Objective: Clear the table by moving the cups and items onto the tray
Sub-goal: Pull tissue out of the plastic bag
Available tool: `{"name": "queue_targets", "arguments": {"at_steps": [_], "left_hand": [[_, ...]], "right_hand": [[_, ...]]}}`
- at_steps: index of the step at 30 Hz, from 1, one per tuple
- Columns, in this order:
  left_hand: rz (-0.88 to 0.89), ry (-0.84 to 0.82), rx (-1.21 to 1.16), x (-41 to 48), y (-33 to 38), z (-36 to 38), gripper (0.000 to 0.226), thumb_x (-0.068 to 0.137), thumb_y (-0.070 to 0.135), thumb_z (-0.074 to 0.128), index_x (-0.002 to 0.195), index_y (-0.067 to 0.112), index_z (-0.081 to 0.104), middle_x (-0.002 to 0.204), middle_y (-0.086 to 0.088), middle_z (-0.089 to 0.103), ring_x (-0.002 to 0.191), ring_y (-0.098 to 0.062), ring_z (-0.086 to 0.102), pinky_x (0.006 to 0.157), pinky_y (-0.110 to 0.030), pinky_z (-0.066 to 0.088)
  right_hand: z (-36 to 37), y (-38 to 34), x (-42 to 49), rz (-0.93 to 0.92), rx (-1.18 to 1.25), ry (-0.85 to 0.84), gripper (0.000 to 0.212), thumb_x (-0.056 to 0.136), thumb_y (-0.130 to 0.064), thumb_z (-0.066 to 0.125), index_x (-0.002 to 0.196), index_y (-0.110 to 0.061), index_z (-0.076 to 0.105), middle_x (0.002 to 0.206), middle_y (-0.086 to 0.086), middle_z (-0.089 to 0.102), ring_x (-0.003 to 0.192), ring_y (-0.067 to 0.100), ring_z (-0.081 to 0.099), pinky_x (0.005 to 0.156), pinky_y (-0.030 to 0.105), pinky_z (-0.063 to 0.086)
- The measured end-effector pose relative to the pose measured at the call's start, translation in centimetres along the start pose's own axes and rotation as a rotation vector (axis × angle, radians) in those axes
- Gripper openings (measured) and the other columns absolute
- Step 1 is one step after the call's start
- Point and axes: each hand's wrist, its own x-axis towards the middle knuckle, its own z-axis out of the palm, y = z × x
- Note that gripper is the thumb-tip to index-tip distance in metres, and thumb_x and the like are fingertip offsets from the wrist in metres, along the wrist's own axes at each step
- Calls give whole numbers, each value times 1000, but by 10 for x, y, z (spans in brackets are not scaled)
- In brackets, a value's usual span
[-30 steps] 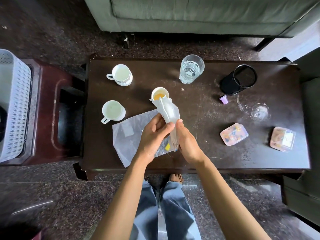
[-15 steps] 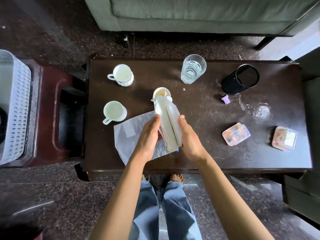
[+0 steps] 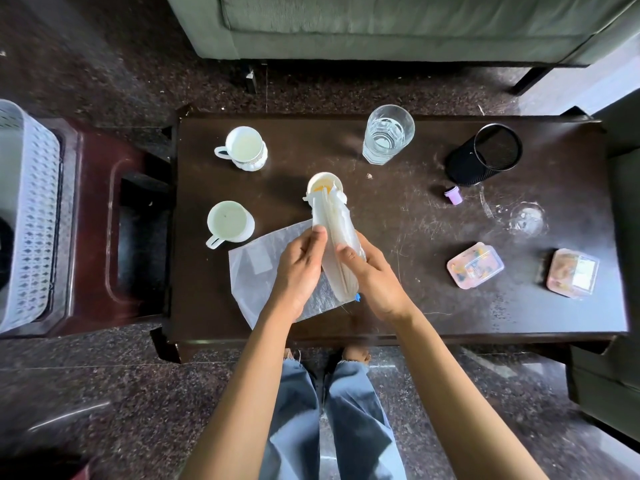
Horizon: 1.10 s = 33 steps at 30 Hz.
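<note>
Both hands are closed on one thing: a white folded bundle (image 3: 334, 233) of plastic sheet, held above the worktop (image 3: 398, 306). My left hand (image 3: 299, 271) pinches its left edge between thumb and fingertips. My right hand (image 3: 372, 275) wraps the right side, thumb on top and fingers curled behind.

I place everything from the small cup (image 3: 320, 181) with orange in it. The bundle's long axis runs straight from that cup back toward me. Its far end overlaps the cup's rim in this view, though I cannot tell whether they touch. Its near end, with a bit of blue, sits between my wrists.

A flat translucent bag (image 3: 256, 268) lies on the worktop nearer me and left of the cup, partly under my left hand. Two white mugs stand left of the cup, one farther away (image 3: 244, 147) and one closer to me (image 3: 230, 221). A water glass (image 3: 388, 135) stands beyond the cup to the right.

The tray (image 3: 31, 209) sits well to the left of the cup, off the worktop's left end. I judge the carry has to sweep leftward across the bundle's axis, passing over the mugs. My left hand is the nearer one to lead it.
</note>
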Motion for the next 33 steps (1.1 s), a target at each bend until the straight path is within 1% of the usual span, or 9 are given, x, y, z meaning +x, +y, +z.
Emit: {"name": "queue_targets", "arguments": {"at_steps": [4, 8, 13, 16, 18, 22, 25, 28, 33], "left_hand": [[22, 24, 28, 0, -2, 1, 16, 97, 37, 46, 84, 43, 53, 85, 24, 59, 81, 3, 60, 60, -4, 47], [40, -2, 45, 3, -6, 0, 9, 93, 34, 55, 96, 34, 63, 90, 16, 67, 89, -3, 66, 69, -11, 52], [54, -17, 46, 6, -9, 1, 25, 88, 26, 65, 111, 17, 66, 101, 1, 72, 96, -9, 68, 79, -23, 56], [38, 33, 42, 6, -8, 1, 9, 93, 24, 58, 98, 26, 66, 92, 11, 70, 90, -7, 66, 74, -21, 56], [-20, 82, -13, 6, -8, -1, 15, 96, 24, 52, 87, 32, 60, 83, 19, 66, 84, -2, 62, 69, -19, 52], [-114, 109, -186, 13, -15, -9, 25, 95, 33, 49, 114, 21, 61, 111, -2, 67, 106, -17, 62, 74, -27, 51], [-132, 101, -277, 14, -17, -11, 24, 99, 30, 42, 109, 24, 63, 104, 2, 70, 101, -12, 63, 75, -24, 51], [-161, 84, -301, 12, -16, -11, 31, 100, 34, 39, 119, 23, 60, 110, 1, 69, 105, -13, 63, 77, -25, 52], [-148, 29, -305, 13, -16, -12, 34, 100, 35, 37, 123, 23, 59, 110, 1, 70, 105, -14, 64, 77, -25, 54]], "right_hand": [[-2, 5, -1, 66, 8, -16, 41, 102, -39, 35, 131, -17, 53, 119, 1, 63, 112, 10, 59, 98, 31, 47], [-2, 9, -2, 101, 18, -22, 54, 98, -50, 30, 134, -16, 52, 131, 1, 60, 125, 13, 53, 108, 37, 39], [-2, 9, -1, 104, -20, 11, 59, 96, -55, 31, 134, -14, 52, 128, 3, 62, 122, 15, 55, 109, 44, 40], [-4, 7, -2, 100, 32, 38, 55, 97, -50, 29, 129, -12, 55, 123, 11, 64, 116, 24, 60, 102, 43, 46], [-6, 4, -2, 101, 103, 70, 50, 98, -49, 30, 123, -17, 60, 120, 9, 67, 114, 26, 62, 100, 45, 48], [-10, 0, -2, 109, 176, 138, 45, 102, -47, 27, 109, -26, 67, 113, -1, 71, 110, 23, 64, 99, 51, 48], [-10, -1, -1, 113, 152, 156, 46, 96, -53, 31, 106, -31, 70, 111, -4, 71, 110, 21, 64, 99, 51, 48], [-8, -2, -1, 110, 156, 149, 45, 94, -55, 32, 101, -37, 72, 110, -7, 71, 109, 18, 65, 99, 49, 49], [-4, 0, 1, 59, 126, 81, 50, 95, -55, 33, 119, -24, 65, 124, 9, 65, 118, 30, 59, 104, 56, 42]]}}
